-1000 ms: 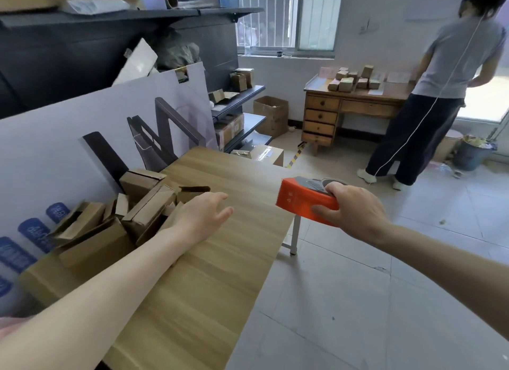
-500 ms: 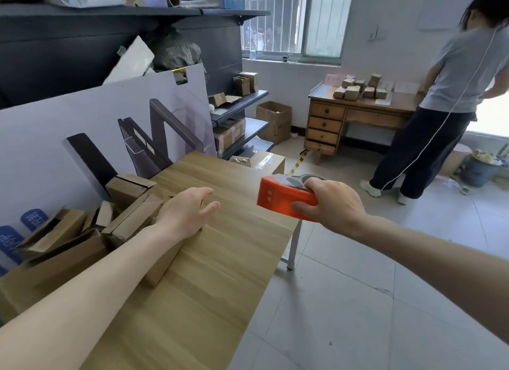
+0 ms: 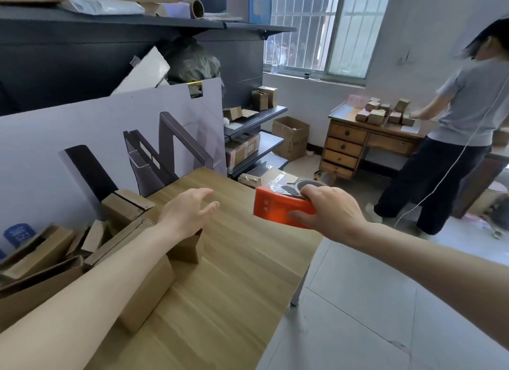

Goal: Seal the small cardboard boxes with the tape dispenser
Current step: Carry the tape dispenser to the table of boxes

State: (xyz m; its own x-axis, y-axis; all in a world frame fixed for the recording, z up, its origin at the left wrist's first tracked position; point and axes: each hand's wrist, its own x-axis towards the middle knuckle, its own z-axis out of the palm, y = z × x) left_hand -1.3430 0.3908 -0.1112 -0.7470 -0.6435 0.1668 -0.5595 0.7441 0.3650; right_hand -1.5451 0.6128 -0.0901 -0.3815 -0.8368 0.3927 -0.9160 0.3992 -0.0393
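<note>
Tape dispenser [image 3: 275,208] in R hand [image 3: 330,212], L hand [image 3: 187,212] over box [image 3: 154,287]

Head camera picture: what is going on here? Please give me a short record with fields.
Place: wooden table in a storeroom
Left hand: fingers relaxed, over a small box; contact unclear
Right hand: grips the orange tape dispenser, held up near the table's right edge
Box pile: boxes with loose flaps, on the table's left side
Background: another person at a desk with more boxes on it
</note>
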